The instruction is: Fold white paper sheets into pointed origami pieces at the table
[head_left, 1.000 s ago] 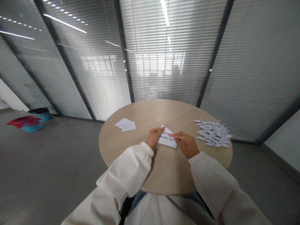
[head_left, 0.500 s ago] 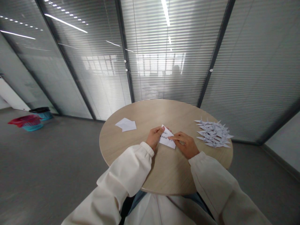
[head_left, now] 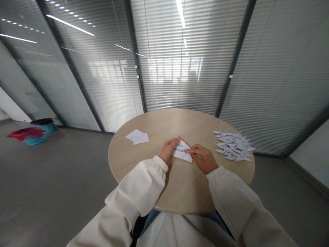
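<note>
A folded piece of white paper (head_left: pixel 183 155) with dark printed characters is between my hands, over the middle of the round table (head_left: pixel 185 192). My left hand (head_left: pixel 169 149) is closed on its left side, the thumb on top near the upper corner. From the right, my right hand (head_left: pixel 204 158) pinches the paper's right part between thumb and fingers. The fingers beneath the paper are mostly hidden. Off to the left lie loose white paper sheets (head_left: pixel 138 137), overlapping. On the right side sits a pile of folded paper cranes (head_left: pixel 235 146) with pointed tips.
Glass partitions with blinds (head_left: pixel 180 92) stand right behind the table. On the floor at the far left are two blue bins, one with a red bag (head_left: pixel 27 133) and one with a black bag (head_left: pixel 42 121).
The upper corner of the paper, which stood up at my left thumb, now sits lower and the paper looks flatter. My hands have hardly moved.
</note>
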A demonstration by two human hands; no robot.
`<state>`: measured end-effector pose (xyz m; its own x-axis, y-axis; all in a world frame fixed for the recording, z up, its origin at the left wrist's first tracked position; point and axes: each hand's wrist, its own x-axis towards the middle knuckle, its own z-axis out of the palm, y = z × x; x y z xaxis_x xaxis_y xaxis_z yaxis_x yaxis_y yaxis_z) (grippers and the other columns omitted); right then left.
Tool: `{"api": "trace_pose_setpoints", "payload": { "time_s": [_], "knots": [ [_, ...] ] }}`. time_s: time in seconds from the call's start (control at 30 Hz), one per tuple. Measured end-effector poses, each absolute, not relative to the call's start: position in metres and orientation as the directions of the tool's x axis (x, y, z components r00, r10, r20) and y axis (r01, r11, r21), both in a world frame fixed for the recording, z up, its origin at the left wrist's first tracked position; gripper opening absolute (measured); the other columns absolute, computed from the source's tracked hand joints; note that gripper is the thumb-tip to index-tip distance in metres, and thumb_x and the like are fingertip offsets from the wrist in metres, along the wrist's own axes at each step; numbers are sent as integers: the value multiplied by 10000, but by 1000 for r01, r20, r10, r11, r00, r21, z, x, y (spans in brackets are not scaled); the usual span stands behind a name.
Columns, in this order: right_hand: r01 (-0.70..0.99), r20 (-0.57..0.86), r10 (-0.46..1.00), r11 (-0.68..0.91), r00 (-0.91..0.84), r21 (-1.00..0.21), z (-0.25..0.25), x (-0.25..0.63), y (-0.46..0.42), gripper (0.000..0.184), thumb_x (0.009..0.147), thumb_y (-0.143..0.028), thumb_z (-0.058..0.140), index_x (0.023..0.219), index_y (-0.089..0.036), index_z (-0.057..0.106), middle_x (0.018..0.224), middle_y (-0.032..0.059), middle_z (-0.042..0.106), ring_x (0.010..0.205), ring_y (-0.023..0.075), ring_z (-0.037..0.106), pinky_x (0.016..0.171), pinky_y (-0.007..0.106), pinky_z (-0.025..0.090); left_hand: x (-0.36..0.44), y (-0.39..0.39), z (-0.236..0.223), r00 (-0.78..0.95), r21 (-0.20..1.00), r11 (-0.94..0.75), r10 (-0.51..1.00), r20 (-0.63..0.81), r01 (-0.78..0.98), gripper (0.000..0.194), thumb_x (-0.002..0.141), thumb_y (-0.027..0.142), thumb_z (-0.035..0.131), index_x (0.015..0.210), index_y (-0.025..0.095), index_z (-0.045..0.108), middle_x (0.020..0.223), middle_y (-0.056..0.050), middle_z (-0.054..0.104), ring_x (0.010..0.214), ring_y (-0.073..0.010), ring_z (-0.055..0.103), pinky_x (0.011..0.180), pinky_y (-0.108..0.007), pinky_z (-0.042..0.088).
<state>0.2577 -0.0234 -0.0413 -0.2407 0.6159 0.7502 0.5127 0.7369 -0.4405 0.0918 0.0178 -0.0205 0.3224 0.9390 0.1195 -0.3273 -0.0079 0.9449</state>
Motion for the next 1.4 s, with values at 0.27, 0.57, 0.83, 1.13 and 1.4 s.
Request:
{"api": "trace_pose_setpoints", "payload": {
  "time_s": [0.27,0.57,0.83,1.13,1.4],
  "knots": [
    [507,725,639,728,-257,-462,-39,255,-25,239,824,-127,502,890,-226,710,829,40,638,771,147,606,713,261,484,91,21,-25,261,973,-80,955,137,-216,365,549,397,796,694,94,655,589,-36,643,457,-109,535,456,-210,387],
    [196,489,868,495,-81,-846,-41,255,-22,310,818,-329,546,1092,-208,470,909,55,644,840,179,630,721,305,505,93,14,-16,254,975,-138,950,180,-175,357,516,392,805,675,117,642,596,-19,641,500,-115,552,493,-212,400],
    [220,327,930,358,-166,-907,-40,257,-19,288,770,-428,597,874,-163,641,826,44,693,766,185,646,684,288,496,94,9,-17,355,969,-224,902,248,-107,352,601,428,748,721,113,648,607,-7,625,509,-100,539,497,-199,390],
    [260,312,941,336,-128,-906,-42,259,-18,263,734,-413,629,797,-159,660,762,44,701,689,181,643,628,280,497,95,11,-19,295,975,-208,929,222,-79,312,644,418,725,752,129,676,622,-28,665,480,-105,538,437,-185,353],
    [279,319,938,346,-137,-896,-42,259,-18,247,734,-405,623,772,-163,656,736,35,694,655,169,634,600,266,490,95,11,-19,294,980,-163,937,189,-110,351,618,452,737,738,127,680,654,-50,690,482,-115,560,430,-189,366]
  ]
}}
